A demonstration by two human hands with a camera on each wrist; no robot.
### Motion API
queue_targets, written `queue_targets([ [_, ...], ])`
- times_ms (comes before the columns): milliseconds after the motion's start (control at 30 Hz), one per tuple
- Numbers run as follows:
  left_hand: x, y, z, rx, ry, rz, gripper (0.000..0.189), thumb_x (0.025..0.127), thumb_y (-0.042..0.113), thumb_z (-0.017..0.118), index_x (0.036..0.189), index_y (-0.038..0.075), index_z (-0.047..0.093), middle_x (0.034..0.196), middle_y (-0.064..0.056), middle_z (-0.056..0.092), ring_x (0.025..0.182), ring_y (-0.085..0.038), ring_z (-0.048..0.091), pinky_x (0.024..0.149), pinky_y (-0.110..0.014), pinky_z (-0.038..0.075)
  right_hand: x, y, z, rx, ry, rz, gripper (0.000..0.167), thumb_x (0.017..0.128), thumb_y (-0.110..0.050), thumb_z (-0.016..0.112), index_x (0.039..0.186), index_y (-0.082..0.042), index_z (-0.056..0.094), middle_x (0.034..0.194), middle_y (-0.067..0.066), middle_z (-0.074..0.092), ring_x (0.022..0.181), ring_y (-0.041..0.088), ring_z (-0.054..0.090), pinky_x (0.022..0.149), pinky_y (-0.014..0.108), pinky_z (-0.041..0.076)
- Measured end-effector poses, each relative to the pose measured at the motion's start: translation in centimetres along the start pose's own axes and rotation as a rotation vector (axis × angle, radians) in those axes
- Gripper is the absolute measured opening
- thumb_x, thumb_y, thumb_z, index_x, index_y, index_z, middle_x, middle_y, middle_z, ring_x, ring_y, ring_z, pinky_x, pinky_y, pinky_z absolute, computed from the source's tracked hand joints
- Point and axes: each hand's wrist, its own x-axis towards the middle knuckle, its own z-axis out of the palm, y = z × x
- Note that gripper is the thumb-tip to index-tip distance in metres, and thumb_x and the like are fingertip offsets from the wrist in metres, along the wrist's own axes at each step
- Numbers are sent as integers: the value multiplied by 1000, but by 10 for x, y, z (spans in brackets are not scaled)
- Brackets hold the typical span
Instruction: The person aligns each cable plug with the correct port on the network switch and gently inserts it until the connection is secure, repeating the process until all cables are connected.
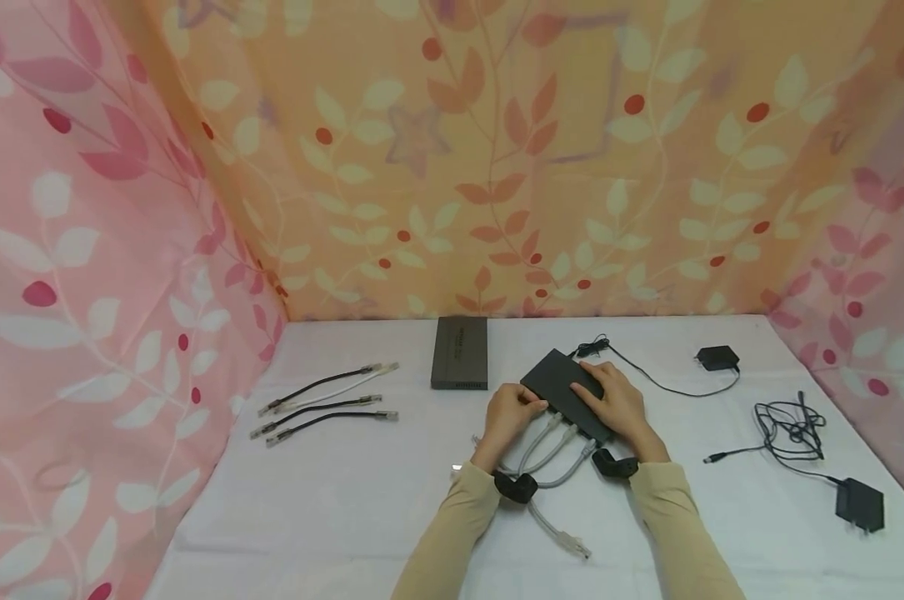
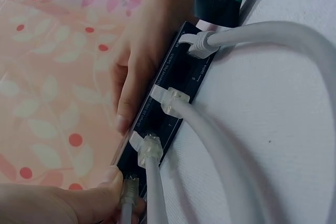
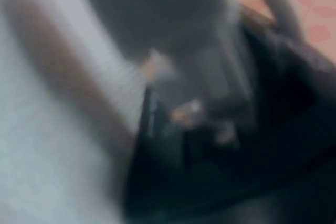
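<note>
A black network switch (image 1: 560, 385) lies at an angle on the white table. My right hand (image 1: 618, 403) holds it, fingers across its top and far edge. Grey network cables (image 1: 545, 450) run from its front ports. In the left wrist view, plugs sit in the port row, one of them a clear plug (image 2: 150, 150). At the row's near end my left hand (image 1: 510, 417) pinches another plug (image 2: 129, 188) at a port; how deep it sits cannot be told. The right wrist view is blurred and dark.
A second dark switch box (image 1: 459, 354) lies at the back. Short network cables (image 1: 332, 404) are on the left. At right are a small power adapter (image 1: 717, 358), its lead reaching the switch, and another adapter (image 1: 860, 504) with coiled cord. A loose cable plug (image 1: 574, 546) lies in front.
</note>
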Motion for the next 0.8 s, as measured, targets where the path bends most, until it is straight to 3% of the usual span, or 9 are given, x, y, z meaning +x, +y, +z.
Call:
queue_targets([
  [467,-1,-3,1,-18,-69,38,19,78,31,74,74,13,69,67,5,63,56,-3,49,53,-20,39,-4,-1,-2,-25,27,36,52,87,-45,60,128,-13,56,108,9,59,94,28,57,71,48,46],
  [800,-1,-2,-4,-20,-100,46,18,80,27,73,76,12,66,70,4,63,58,-1,51,56,-19,41,-2,-2,0,-17,2,47,54,89,-47,56,130,-13,54,111,10,58,98,29,56,74,50,45],
])
